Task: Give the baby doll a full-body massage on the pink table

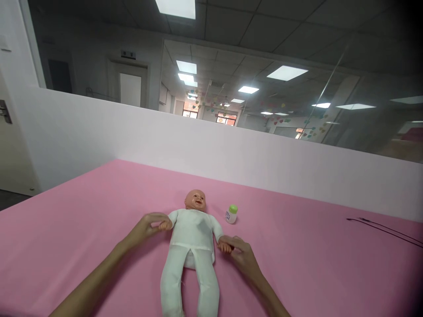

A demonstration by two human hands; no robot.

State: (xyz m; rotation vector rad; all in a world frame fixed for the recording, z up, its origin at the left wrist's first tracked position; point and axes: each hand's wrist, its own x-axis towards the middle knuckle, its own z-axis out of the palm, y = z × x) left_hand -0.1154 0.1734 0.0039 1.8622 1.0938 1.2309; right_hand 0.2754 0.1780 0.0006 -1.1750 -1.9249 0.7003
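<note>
A baby doll [192,229] in a white cloth suit lies on its back on the pink table cover [284,264], head toward the wall and arms out to the sides. My left hand [151,224] is closed around the doll's hand at the left of the picture, thumb below and fingers above. On the other side, my right hand [240,252] pinches the doll's other hand between thumb and fingers. A small white bottle with a green cap [231,214] stands upright beside the doll's shoulder, apart from both hands.
Thin black cords [386,229] lie on the cover at the far right. A low white wall [211,147] with a glass window above it borders the back of the table. At the far left is a door with a handle [5,112].
</note>
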